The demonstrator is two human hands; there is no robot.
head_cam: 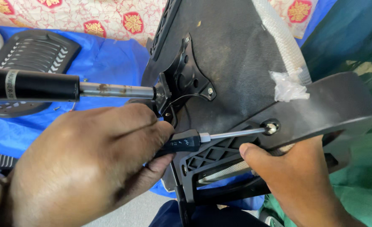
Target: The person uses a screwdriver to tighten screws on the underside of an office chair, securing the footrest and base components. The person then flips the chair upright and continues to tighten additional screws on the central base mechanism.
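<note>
Our left hand (85, 164) was closed round black-handled steel screwdriver (203, 138); shaft lay horiz., tip to right in silver bolt (271, 128) on black plastic chair armrest (320, 113). Right hand (297, 180) gripped armrest just below bolt, nearer to it.

- Centre: upturned chair seat (236, 54), filling most of the view; blocks passage behind it.
- Left: gas cylinder (68, 87), lying across at mid height; bars a straight reach to the mounting plate (186, 77).
- Lower centre: screwdriver (203, 138) spanning from left hand (85, 168) to bolt (271, 127) in armrest (333, 105); narrow gap only beneath the shaft.
- Right hand (299, 180) under the armrest, closing that side.
- Upper left: open blue sheet (106, 59) between black ribbed panel (30, 54) and seat.
</note>
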